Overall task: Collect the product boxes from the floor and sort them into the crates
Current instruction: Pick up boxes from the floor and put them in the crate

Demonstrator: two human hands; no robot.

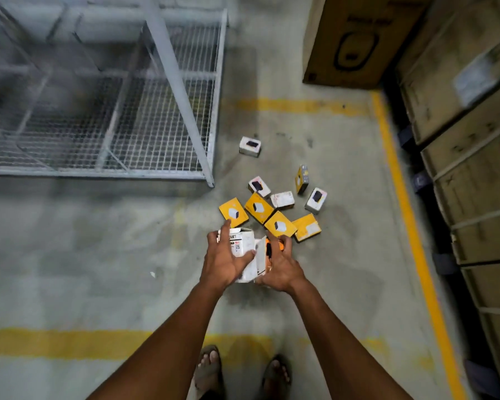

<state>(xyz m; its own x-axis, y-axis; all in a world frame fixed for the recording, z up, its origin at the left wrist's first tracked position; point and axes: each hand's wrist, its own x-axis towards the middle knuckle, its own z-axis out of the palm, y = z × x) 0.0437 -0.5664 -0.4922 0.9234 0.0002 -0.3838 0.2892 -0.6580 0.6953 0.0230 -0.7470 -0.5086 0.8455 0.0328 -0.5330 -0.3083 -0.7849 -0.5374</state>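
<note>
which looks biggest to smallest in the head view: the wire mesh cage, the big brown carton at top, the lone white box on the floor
1. wire mesh cage
2. big brown carton, cut off by the frame
3. lone white box, far smaller

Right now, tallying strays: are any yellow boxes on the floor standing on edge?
Yes, one yellow box stands on edge beyond the flat ones.

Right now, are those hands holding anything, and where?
Yes: white product boxes, clamped between the left hand on their left side and the right hand on their right.

Yellow and white boxes (274,203) scattered – concrete floor (98,255)
</note>
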